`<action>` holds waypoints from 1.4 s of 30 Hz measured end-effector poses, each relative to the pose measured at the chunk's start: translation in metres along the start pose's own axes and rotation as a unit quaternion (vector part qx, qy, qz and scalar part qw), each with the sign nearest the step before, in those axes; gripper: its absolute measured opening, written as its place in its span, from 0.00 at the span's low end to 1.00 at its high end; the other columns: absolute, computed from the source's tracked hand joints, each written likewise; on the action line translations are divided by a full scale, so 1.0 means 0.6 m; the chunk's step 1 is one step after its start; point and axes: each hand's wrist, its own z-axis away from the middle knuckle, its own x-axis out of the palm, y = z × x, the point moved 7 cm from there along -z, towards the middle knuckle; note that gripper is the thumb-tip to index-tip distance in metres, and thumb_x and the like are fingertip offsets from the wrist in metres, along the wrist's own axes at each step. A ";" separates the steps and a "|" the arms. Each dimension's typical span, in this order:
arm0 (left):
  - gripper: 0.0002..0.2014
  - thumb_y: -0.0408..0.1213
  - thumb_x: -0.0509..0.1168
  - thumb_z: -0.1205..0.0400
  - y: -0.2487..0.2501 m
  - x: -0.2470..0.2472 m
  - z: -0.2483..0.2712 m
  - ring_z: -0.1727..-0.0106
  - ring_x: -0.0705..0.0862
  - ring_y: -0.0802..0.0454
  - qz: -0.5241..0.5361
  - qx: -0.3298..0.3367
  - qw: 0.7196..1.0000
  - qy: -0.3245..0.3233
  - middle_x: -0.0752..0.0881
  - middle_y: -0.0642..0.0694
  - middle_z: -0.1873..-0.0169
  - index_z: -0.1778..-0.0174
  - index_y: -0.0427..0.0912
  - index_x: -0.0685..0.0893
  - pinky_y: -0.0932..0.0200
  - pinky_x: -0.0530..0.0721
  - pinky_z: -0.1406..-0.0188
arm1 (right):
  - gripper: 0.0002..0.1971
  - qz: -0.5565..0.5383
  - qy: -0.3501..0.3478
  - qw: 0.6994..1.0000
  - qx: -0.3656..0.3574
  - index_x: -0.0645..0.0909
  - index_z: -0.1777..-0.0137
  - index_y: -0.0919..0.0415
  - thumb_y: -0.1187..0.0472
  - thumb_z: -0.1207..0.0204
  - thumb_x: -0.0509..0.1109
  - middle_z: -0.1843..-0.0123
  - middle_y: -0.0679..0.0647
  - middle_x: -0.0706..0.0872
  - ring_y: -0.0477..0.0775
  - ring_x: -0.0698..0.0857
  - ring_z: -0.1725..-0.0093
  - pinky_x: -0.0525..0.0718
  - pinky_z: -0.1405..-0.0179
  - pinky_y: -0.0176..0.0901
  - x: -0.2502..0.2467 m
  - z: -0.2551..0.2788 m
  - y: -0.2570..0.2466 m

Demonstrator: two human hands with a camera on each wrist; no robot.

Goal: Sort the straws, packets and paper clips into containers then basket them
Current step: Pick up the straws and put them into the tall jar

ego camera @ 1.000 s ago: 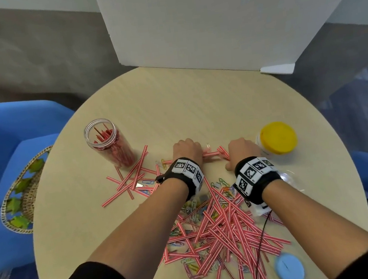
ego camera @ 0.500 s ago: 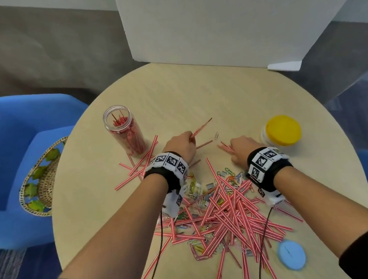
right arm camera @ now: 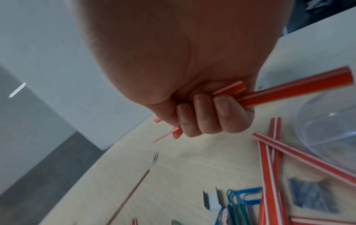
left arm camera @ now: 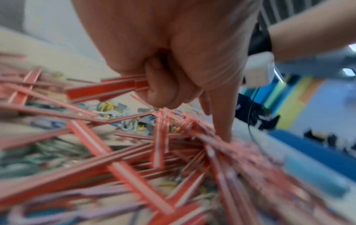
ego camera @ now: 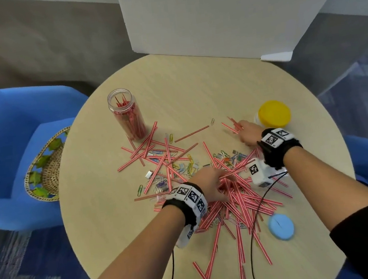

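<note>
Red-striped straws heaped mid-table over paper clips and packets. Left hand in heap, fingers curled round several straws. Right hand beside yellow-lidded container, fisted on small straw bundle. Clear jar partly filled.

Clear glossy plastic jar on matt wood-grain table.

An office lounge is showing: a round pale wooden table, blue upholstered armchairs, and patterned blue carpet.
</note>
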 end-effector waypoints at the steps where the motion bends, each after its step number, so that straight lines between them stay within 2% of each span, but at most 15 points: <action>1: 0.30 0.49 0.77 0.27 0.002 0.005 0.001 0.61 0.82 0.57 -0.042 0.008 0.999 -0.008 0.85 0.52 0.63 0.29 0.49 0.79 0.58 0.84 0.50 | 0.06 -0.057 -0.006 0.998 0.004 0.72 0.49 0.61 0.71 0.18 0.56 0.66 0.57 0.74 0.54 0.72 0.71 0.68 0.75 0.41 -0.007 0.010 0.009; 3: 0.35 0.54 0.75 0.25 0.003 0.016 -0.002 0.47 0.85 0.49 -0.130 0.020 0.991 -0.031 0.88 0.46 0.47 0.23 0.48 0.74 0.51 0.85 0.42 | 0.10 -0.165 -0.013 0.986 0.023 0.73 0.56 0.59 0.68 0.15 0.55 0.71 0.55 0.69 0.49 0.64 0.75 0.63 0.84 0.34 -0.022 0.034 0.027; 5: 0.38 0.57 0.73 0.25 0.008 0.026 -0.006 0.42 0.84 0.46 -0.189 0.037 0.980 -0.055 0.87 0.45 0.42 0.21 0.51 0.70 0.50 0.85 0.41 | 0.11 -0.225 -0.021 0.974 0.022 0.72 0.58 0.58 0.64 0.14 0.56 0.72 0.53 0.65 0.48 0.60 0.76 0.58 0.86 0.30 -0.034 0.064 0.029; 9: 0.35 0.59 0.71 0.24 0.019 0.039 -0.010 0.44 0.85 0.46 -0.229 0.051 0.969 -0.074 0.88 0.46 0.45 0.21 0.55 0.71 0.47 0.86 0.43 | 0.11 -0.249 -0.025 0.967 -0.048 0.72 0.58 0.57 0.57 0.14 0.62 0.73 0.51 0.64 0.47 0.59 0.76 0.58 0.81 0.36 -0.050 0.114 0.014; 12: 0.23 0.54 0.68 0.19 0.033 0.034 -0.013 0.49 0.86 0.46 -0.253 0.064 0.964 -0.057 0.89 0.46 0.51 0.31 0.47 0.81 0.48 0.88 0.47 | 0.10 -0.243 -0.029 0.965 -0.093 0.73 0.57 0.56 0.54 0.15 0.65 0.73 0.49 0.66 0.46 0.62 0.76 0.61 0.78 0.39 -0.044 0.145 0.010; 16: 0.16 0.49 0.65 0.16 0.046 0.034 -0.014 0.57 0.84 0.47 -0.302 0.081 0.947 -0.068 0.83 0.47 0.61 0.41 0.41 0.83 0.51 0.88 0.55 | 0.09 -0.196 -0.032 0.973 -0.114 0.76 0.54 0.56 0.52 0.16 0.66 0.73 0.48 0.68 0.46 0.66 0.76 0.65 0.76 0.40 -0.027 0.171 0.012; 20: 0.12 0.48 0.62 0.14 0.054 0.024 -0.008 0.60 0.84 0.48 -0.282 0.091 0.954 -0.053 0.82 0.48 0.63 0.46 0.43 0.83 0.53 0.88 0.56 | 0.10 -0.172 0.014 0.979 -0.107 0.77 0.58 0.52 0.50 0.17 0.67 0.74 0.45 0.70 0.46 0.67 0.76 0.68 0.77 0.40 -0.023 0.192 0.040; 23: 0.15 0.50 0.58 0.13 0.039 -0.024 0.000 0.61 0.84 0.49 -0.231 0.055 0.971 0.003 0.82 0.49 0.63 0.49 0.43 0.81 0.53 0.87 0.57 | 0.16 -0.214 0.051 0.973 -0.062 0.74 0.64 0.55 0.48 0.17 0.67 0.74 0.48 0.67 0.48 0.65 0.76 0.65 0.76 0.40 -0.017 0.204 0.081; 25: 0.13 0.49 0.58 0.13 0.013 -0.055 0.012 0.62 0.83 0.51 -0.185 0.018 0.982 0.044 0.83 0.50 0.63 0.49 0.44 0.81 0.54 0.87 0.55 | 0.17 -0.219 0.075 0.972 -0.045 0.73 0.66 0.56 0.51 0.17 0.68 0.73 0.51 0.68 0.50 0.66 0.74 0.66 0.72 0.41 -0.002 0.212 0.100; 27: 0.13 0.48 0.56 0.12 -0.019 -0.074 0.029 0.59 0.83 0.51 -0.137 -0.018 0.987 0.078 0.84 0.49 0.59 0.46 0.43 0.80 0.54 0.86 0.52 | 0.13 -0.154 0.083 0.983 -0.047 0.76 0.65 0.59 0.56 0.20 0.71 0.71 0.50 0.75 0.49 0.73 0.73 0.70 0.71 0.40 0.031 0.221 0.101; 30: 0.13 0.47 0.54 0.11 -0.067 -0.086 0.056 0.57 0.82 0.47 -0.072 -0.057 0.987 0.134 0.84 0.46 0.56 0.43 0.41 0.77 0.49 0.84 0.51 | 0.08 -0.020 0.064 0.995 -0.068 0.80 0.60 0.55 0.57 0.29 0.78 0.57 0.44 0.84 0.45 0.83 0.59 0.77 0.62 0.36 0.099 0.231 0.080; 34: 0.13 0.45 0.51 0.10 -0.103 -0.080 0.070 0.58 0.81 0.44 -0.023 -0.084 0.983 0.161 0.80 0.46 0.59 0.45 0.40 0.74 0.49 0.82 0.53 | 0.20 0.151 0.066 0.982 -0.091 0.79 0.45 0.44 0.47 0.34 0.81 0.44 0.43 0.78 0.46 0.82 0.50 0.85 0.48 0.40 0.147 0.227 0.051; 36: 0.13 0.44 0.50 0.10 -0.111 -0.078 0.075 0.58 0.76 0.46 -0.022 -0.103 0.979 0.176 0.73 0.47 0.57 0.44 0.39 0.73 0.50 0.79 0.53 | 0.23 0.187 0.085 0.972 -0.111 0.78 0.40 0.44 0.49 0.33 0.80 0.43 0.45 0.78 0.48 0.82 0.50 0.87 0.46 0.43 0.151 0.223 0.039; 40: 0.08 0.37 0.55 0.12 -0.124 -0.073 0.080 0.53 0.77 0.45 0.000 -0.138 0.969 0.204 0.72 0.40 0.44 0.42 0.37 0.72 0.49 0.80 0.47 | 0.11 0.230 0.098 0.959 -0.132 0.78 0.47 0.48 0.58 0.26 0.74 0.53 0.45 0.84 0.48 0.85 0.54 0.87 0.50 0.43 0.159 0.218 0.022; 42: 0.07 0.35 0.56 0.13 -0.128 -0.074 0.087 0.51 0.77 0.43 0.016 -0.157 0.961 0.227 0.70 0.38 0.40 0.43 0.36 0.73 0.50 0.81 0.46 | 0.09 0.243 0.103 0.954 -0.141 0.79 0.46 0.50 0.59 0.24 0.73 0.52 0.46 0.84 0.50 0.86 0.51 0.86 0.50 0.43 0.161 0.220 0.019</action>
